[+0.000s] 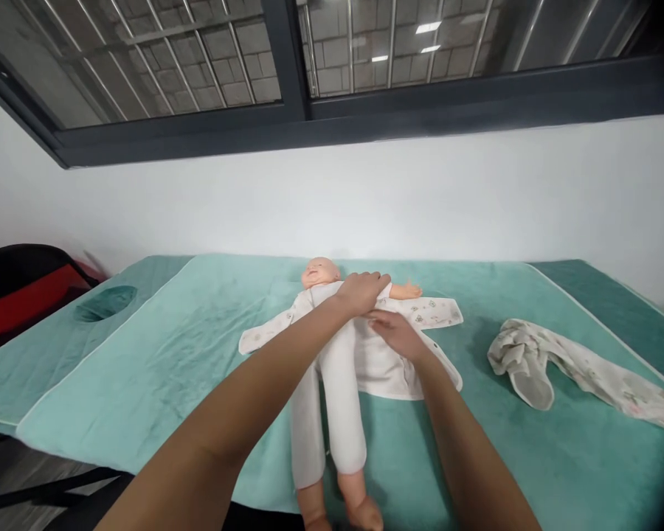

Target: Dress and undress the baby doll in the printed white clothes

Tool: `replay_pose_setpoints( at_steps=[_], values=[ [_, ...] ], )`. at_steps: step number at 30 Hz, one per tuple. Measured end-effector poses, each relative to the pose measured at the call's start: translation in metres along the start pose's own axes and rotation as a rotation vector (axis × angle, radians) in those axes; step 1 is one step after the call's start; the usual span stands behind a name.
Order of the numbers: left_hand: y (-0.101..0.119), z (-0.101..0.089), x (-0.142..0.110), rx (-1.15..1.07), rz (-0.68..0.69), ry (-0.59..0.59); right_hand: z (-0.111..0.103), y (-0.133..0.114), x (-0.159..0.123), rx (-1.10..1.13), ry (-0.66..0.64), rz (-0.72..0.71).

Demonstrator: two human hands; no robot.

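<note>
A baby doll (343, 361) in white trousers lies on its back, head at the far side and feet toward me. A white patterned baby jacket (387, 365) is partly under it. One jacket sleeve (268, 332) covers the doll's arm at the left; the other sleeve (437, 313) lies flat at the right, beside the doll's bare forearm (405, 290). My left hand (362, 293) reaches across the chest, its fingers curled over the doll's side by the upper arm. Just below it, my right hand (398, 333) is closed at the jacket near the armhole; its thumb is hidden.
A teal padded table cover (199, 369) spreads under everything, with a round hole (108, 302) at the left. Crumpled patterned baby clothing (531, 354) lies at the right. Behind are a white wall and a barred window. A red and black chair (27, 295) stands at the left.
</note>
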State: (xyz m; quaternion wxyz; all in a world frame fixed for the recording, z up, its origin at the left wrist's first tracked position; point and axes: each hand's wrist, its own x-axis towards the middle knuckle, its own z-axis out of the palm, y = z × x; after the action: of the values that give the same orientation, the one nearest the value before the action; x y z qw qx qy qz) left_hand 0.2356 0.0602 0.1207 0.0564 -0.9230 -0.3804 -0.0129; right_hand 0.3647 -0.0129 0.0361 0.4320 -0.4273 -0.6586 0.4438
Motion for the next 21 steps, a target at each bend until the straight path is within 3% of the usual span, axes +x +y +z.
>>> replay_pose_setpoints(
  at_steps=[2,4,8,11,14,16,18,21],
  values=[
    [-0.006,0.003,-0.002,0.005,0.010,0.003,-0.023,0.010,0.003,-0.353,0.224,0.130],
    [-0.009,0.005,-0.005,0.018,0.013,-0.006,-0.039,0.018,0.004,-0.605,0.341,0.276],
    [-0.008,0.005,-0.008,0.026,0.030,-0.033,-0.050,0.023,-0.001,-0.717,0.271,0.414],
    [-0.006,0.005,-0.011,-0.021,0.048,-0.036,-0.056,0.024,-0.004,-0.517,0.333,0.363],
    [-0.006,0.006,-0.015,0.005,0.082,-0.057,-0.066,0.024,-0.004,-0.276,0.541,0.341],
    [-0.004,0.010,-0.016,0.038,0.086,-0.083,-0.069,0.021,-0.004,-0.045,0.612,0.337],
    [0.003,0.017,-0.014,-0.015,0.017,-0.068,-0.066,0.014,-0.005,0.225,0.585,0.283],
    [0.019,0.032,-0.008,-0.165,-0.129,0.020,-0.052,-0.003,-0.008,0.420,0.423,0.168]
  ],
)
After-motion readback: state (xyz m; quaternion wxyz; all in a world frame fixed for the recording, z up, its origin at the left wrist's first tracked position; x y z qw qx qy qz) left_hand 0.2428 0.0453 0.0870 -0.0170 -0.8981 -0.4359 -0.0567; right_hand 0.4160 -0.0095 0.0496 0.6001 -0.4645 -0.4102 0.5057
